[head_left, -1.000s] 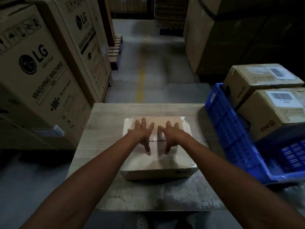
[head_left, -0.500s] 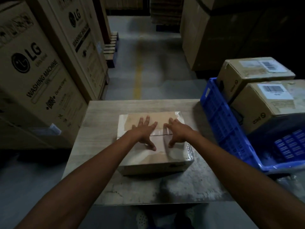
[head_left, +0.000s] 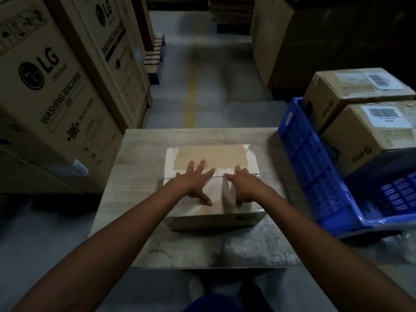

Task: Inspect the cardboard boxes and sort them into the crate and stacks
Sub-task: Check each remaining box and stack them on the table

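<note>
Box (head_left: 211, 188) mid-desk (head_left: 144, 158); left hand (head_left: 194, 182) and right hand (head_left: 244, 185) flat, fingers spread on taped seam, likely checking the seal; crate (head_left: 315, 167) sits right

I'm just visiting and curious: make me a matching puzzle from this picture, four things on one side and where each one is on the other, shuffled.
Things:
1. taped cardboard box
2. blue crate
3. LG washing machine carton
4. yellow line

Places:
A. painted on the floor beyond the table
B. on the table, under the left hand and right hand
C. standing left of the table
D. at the table's right side

Pairs: 1-B, 2-D, 3-C, 4-A
</note>
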Motion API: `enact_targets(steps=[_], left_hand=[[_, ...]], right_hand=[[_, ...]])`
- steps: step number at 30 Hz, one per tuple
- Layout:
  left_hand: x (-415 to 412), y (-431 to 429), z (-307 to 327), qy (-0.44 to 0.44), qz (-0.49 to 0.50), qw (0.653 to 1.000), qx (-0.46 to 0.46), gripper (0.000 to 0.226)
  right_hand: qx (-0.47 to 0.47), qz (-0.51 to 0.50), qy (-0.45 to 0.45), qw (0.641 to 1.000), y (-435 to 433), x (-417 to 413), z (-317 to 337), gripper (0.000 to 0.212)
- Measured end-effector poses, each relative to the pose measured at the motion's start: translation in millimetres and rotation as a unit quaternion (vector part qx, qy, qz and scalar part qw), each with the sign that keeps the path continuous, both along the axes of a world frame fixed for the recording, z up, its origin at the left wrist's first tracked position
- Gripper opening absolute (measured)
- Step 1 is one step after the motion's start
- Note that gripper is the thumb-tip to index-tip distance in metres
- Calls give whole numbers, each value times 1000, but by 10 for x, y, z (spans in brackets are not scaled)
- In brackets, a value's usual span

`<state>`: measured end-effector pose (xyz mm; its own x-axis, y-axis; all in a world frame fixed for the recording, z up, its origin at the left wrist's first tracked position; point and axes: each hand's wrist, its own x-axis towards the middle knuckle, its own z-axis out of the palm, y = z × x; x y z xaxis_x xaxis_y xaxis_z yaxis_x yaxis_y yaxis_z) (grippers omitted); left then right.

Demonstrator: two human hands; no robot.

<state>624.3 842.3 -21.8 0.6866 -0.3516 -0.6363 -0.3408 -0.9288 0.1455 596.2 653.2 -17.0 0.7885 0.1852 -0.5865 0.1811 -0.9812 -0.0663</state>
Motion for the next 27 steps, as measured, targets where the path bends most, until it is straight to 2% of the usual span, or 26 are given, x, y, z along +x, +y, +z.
enact_targets(steps=[4, 9, 13, 17, 22, 25, 27], left_hand=[[-19, -8, 18, 3, 0, 1000, 0, 124], [-41, 155, 30, 6, -3, 1000, 0, 128], [-37, 161, 71, -6, -8, 1000, 10, 132], [140, 235, 179, -18, 6, 999, 26, 138], [222, 306, 106, -7, 9, 998, 55, 142], [292, 312, 117, -14, 6, 999, 45, 141], [356, 356, 82, -27, 16, 999, 22, 140]], right_hand=[[-25, -4, 10, 1000, 115, 20, 102, 116], [0, -46, 24, 999, 311, 25, 80, 118], [6, -37, 22, 999, 416, 88, 143, 113], [46, -61, -2, 997, 479, 206, 114, 128], [18, -9, -2, 1000, 632, 295, 110, 120], [17, -42, 8, 999, 607, 378, 89, 128], [22, -63, 1, 998, 482, 413, 88, 125]])
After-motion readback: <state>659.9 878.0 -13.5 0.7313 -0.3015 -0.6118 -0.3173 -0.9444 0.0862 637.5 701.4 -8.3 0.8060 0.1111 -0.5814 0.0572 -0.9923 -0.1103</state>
